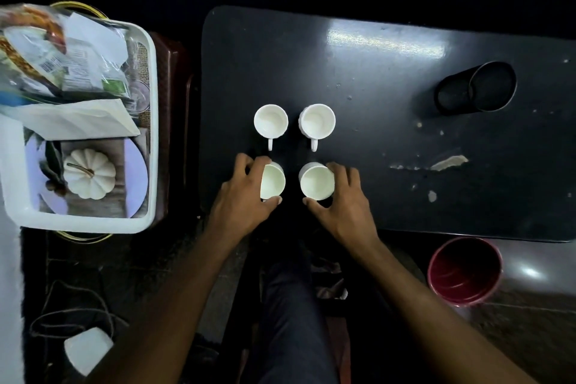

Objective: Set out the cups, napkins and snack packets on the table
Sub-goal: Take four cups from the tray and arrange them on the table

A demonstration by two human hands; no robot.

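Head view: four white cups stand on your dark table (374,72) in a two-by-two block. Far pair: far-left cup (270,120), far-right cup (317,120), handles at 6 o'clock. Your left hand (246,196) grips the near-left cup (273,181); your right hand (339,196) grips the near-right cup (317,181). At 9 o'clock, one white tray (152,121) holds napkins (84,118) and snack packets (62,62); count unclear.
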